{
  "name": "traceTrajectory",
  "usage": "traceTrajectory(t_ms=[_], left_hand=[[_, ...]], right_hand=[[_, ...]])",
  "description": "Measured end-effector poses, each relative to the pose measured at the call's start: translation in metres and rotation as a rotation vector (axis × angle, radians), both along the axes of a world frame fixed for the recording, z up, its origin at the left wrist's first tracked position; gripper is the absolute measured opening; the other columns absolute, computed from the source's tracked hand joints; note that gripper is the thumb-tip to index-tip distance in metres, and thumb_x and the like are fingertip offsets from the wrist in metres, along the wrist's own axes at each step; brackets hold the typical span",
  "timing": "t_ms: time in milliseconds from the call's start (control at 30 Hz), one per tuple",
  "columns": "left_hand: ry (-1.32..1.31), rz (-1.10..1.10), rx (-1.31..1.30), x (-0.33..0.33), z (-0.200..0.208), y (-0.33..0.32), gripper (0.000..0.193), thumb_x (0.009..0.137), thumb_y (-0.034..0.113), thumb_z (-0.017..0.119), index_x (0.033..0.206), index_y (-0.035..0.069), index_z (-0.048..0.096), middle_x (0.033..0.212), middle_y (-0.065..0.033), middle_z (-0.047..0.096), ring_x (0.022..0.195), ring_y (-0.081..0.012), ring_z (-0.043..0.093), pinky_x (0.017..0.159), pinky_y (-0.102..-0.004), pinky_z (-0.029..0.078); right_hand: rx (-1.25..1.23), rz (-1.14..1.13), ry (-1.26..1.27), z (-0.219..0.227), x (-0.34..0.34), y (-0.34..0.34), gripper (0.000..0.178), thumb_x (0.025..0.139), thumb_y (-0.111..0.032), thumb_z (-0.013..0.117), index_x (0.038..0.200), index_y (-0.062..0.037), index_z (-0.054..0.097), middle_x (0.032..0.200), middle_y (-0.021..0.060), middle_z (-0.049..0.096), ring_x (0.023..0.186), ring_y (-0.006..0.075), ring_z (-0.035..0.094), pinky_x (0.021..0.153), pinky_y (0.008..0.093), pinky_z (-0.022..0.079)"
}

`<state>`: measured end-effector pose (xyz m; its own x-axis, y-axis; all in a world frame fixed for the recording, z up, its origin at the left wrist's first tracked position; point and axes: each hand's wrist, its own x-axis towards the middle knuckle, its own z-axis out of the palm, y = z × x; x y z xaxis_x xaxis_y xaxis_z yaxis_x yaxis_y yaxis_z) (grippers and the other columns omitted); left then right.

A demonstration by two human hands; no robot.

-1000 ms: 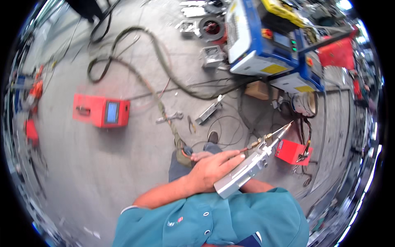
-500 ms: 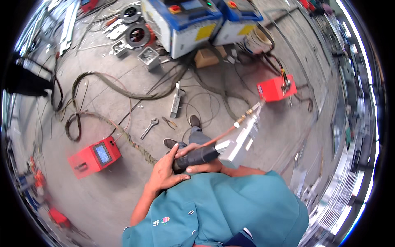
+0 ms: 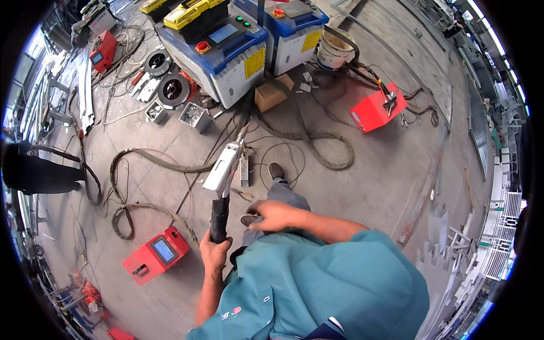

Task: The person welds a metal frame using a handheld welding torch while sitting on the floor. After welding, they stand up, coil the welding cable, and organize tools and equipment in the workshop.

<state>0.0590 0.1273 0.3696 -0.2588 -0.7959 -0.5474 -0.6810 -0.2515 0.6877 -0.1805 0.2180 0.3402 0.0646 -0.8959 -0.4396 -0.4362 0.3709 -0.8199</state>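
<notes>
My left hand (image 3: 214, 253) is closed around the black handle of a welding gun (image 3: 224, 170). The gun stands nearly upright in the picture, its silver head and narrow nozzle pointing away from me. Apart from the gun, my right hand (image 3: 273, 215) hangs in front of my thigh with fingers loosely stretched and nothing visible in them. Behind the gun's head, a metal block (image 3: 245, 170) lies on the floor, partly covered. Pliers (image 3: 243, 195) show in part beside my feet. A cloth-wrapped hose (image 3: 148, 206) runs across the floor towards my left hand.
To the left sits a red box with a screen (image 3: 157, 255); another red box (image 3: 378, 109) stands at the right. Blue-and-white machines (image 3: 232, 73) stand ahead, near a bucket (image 3: 334, 50) and a cardboard box (image 3: 273, 94). Hose loops (image 3: 334, 164) lie on the floor. A person's dark-clothed leg (image 3: 45, 170) is at far left.
The welding gun has swung from pointing right to pointing forward, left of my body. My right hand has let go of it, while my left has moved onto the handle's lower end.
</notes>
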Motion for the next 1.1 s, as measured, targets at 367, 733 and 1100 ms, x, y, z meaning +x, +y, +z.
traceTrajectory(t_ms=[367,733,1100], left_hand=[[-0.31,0.089,0.042,-0.085,-0.049,-0.033,0.038,0.06,0.02,0.079,0.088,-0.003,0.065,0.075,-0.0179,0.066,0.072,-0.0302,0.065,0.072,-0.0421,0.052],[-0.739,-0.175,0.407,-0.181,-0.131,-0.104,0.052,0.06,0.03,0.081,0.109,0.012,0.074,0.093,-0.0139,0.075,0.092,-0.033,0.071,0.086,-0.0407,0.054],[-0.719,0.081,0.412,-0.195,-0.171,-0.125,0.054,0.057,0.03,0.084,0.105,0.009,0.074,0.088,-0.016,0.074,0.086,-0.0328,0.072,0.083,-0.0399,0.056]], right_hand=[[0.151,-0.424,0.323,-0.195,-0.313,-0.125,0.048,0.081,-0.033,0.074,0.117,-0.0018,0.069,0.104,0.0171,0.074,0.1,0.0322,0.071,0.088,0.0407,0.055],[0.493,-0.332,0.644,-0.446,-0.551,-0.339,0.047,0.092,-0.022,0.063,0.134,-0.0048,0.054,0.129,0.0205,0.062,0.12,0.0372,0.061,0.097,0.0473,0.052],[0.274,-0.373,0.831,-0.577,-0.589,-0.384,0.046,0.085,-0.018,0.068,0.127,-0.0038,0.056,0.117,0.0249,0.066,0.108,0.0391,0.065,0.088,0.05,0.054]])
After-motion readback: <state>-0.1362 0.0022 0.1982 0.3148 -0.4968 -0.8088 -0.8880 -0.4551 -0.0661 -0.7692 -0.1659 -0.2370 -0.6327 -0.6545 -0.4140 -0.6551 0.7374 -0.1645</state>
